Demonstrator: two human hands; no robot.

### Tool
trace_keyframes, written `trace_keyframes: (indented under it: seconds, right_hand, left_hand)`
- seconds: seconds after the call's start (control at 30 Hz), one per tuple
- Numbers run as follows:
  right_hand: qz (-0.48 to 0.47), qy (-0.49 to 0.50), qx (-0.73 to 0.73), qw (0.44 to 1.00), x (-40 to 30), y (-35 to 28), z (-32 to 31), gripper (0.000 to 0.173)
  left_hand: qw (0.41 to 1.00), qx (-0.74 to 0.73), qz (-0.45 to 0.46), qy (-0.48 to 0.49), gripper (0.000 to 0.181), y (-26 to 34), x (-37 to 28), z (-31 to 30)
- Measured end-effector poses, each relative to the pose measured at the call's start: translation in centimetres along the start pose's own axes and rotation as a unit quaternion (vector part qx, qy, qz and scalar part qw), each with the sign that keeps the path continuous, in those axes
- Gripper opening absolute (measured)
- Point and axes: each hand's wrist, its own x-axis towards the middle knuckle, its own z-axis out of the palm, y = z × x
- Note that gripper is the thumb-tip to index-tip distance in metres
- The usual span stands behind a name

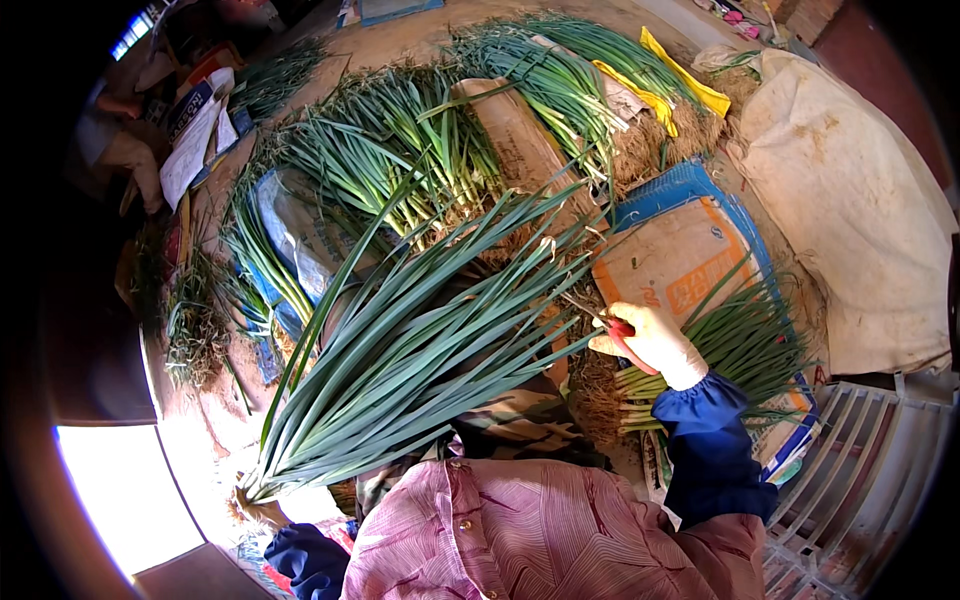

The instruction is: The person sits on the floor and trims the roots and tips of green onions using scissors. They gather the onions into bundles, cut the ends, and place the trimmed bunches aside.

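My left hand, low at the left, grips a large bunch of long green scallion-like plants near its root end. The leaves fan up and right across my lap, over my camouflage trousers. A pale glove covers my right hand, which holds scissors by their red handles. Their blades point up and left, close to the leaf tips of the bunch; whether they touch any leaf I cannot tell. Below and right of that hand, a smaller bunch of green plants lies with its roots to the left.
Rooted bunches lie across the floor ahead, with more bunches beyond. A printed sack lies at centre right, a large cloth-covered heap further right. A metal rack stands at lower right. Another person is at upper left.
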Motion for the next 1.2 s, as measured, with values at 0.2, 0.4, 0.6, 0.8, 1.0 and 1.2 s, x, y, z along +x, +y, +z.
trace_keyframes:
  seconds: [0.2, 0.4, 0.6, 0.8, 1.0, 1.2]
  right_hand:
    - [0.047, -0.041, 0.143, 0.988, -0.7, 0.4, -0.8, 0.036]
    - [-0.022, -0.009, 0.141, 0.99, -3.4, 2.8, -4.9, 0.057]
    - [-0.036, -0.127, 0.065, 0.989, 1.4, -3.0, -3.9, 0.024]
    - [0.104, -0.238, 0.383, 0.887, 5.7, -2.9, -3.9, 0.028]
    - [-0.213, 0.184, -0.229, 0.932, 2.9, -10.7, -5.3, 0.04]
    - [-0.355, 0.186, -0.283, 0.871, 2.9, -14.3, -2.6, 0.039]
  left_hand:
    - [1.0, 0.007, 0.007, -0.006, 0.038, 0.3, 0.9, -1.2]
    - [1.0, -0.001, 0.0, 0.005, 0.032, 0.5, -2.6, 4.1]
    - [0.999, -0.022, 0.014, 0.032, 0.029, 0.7, -0.6, 1.0]
    - [0.998, -0.049, 0.045, -0.001, 0.034, -0.2, 0.7, 0.4]
    - [0.998, -0.044, 0.042, -0.016, 0.029, -0.3, -0.5, 0.3]
    - [0.99, -0.034, 0.139, 0.009, 0.02, 0.3, -0.9, 1.7]
